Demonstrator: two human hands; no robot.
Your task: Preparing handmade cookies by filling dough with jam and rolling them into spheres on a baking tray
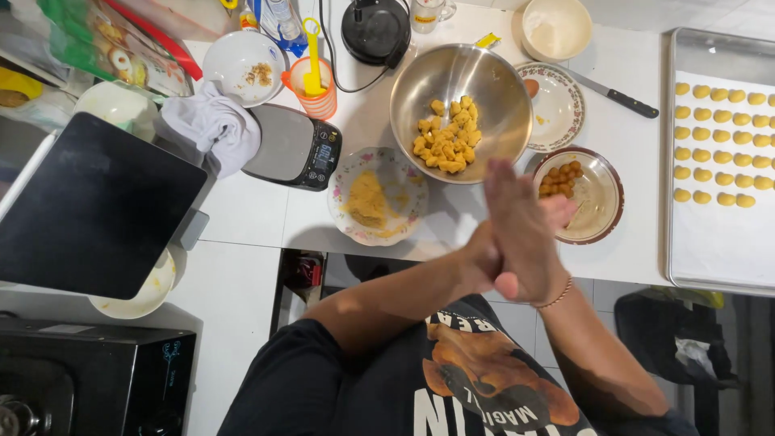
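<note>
Pressed palm to palm just above the counter edge – right hand [521,230] on top with fingers stretched flat toward the bowls, left hand [557,211] mostly hidden beneath, only its fingertips showing past the right. Cannot tell whether anything lies between the palms. Thin bracelet [557,295] on the right wrist. Just beyond the fingertips, touching distance, a brown-rimmed glass dish [601,206] with a small cluster of orange-brown balls [559,179]. Left of the hands, a floral plate [404,214] smeared with yellow dough crumbs [367,198]. Farther back, between the two, a steel mixing bowl [484,81] holding yellow dough pieces [448,137]. At the right edge, a baking tray [710,234] lined with white paper and neat rows of small yellow dough balls [718,145]. Off to the left, a kitchen scale [295,149], a grey cloth [214,125] – and at the far back, a black-handled knife [617,97] beside a second floral plate [557,109]
</note>
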